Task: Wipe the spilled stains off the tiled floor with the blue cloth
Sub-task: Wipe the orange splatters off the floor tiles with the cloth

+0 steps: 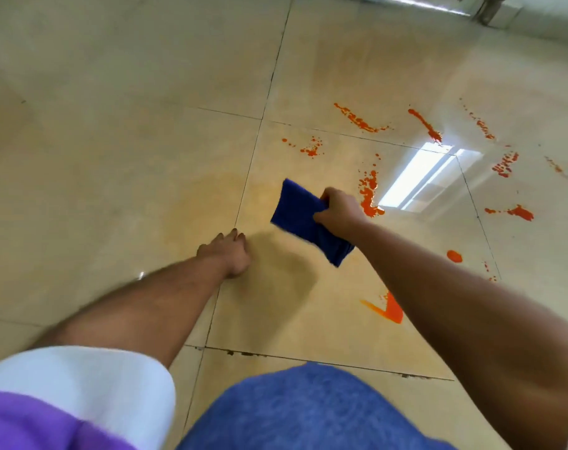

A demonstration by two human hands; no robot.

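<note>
My right hand [339,209] grips a folded blue cloth [303,219], held just above the beige tiled floor [146,141]. Orange-red stains spread over the tiles to the right: a long streak [368,198] right beside my right hand, splashes further off [360,120] [427,125] [506,164], a blot [519,212], a round drop [454,255] and a smeared patch [391,311] under my right forearm. My left hand [227,253] rests flat on the floor with fingers spread, holding nothing, left of the cloth.
My blue-jeaned knee [308,410] fills the bottom middle. A white and purple sleeve [74,397] sits at the bottom left. A bright window reflection [428,177] glares on the tile. A wall base and a furniture leg [490,8] stand at the top right.
</note>
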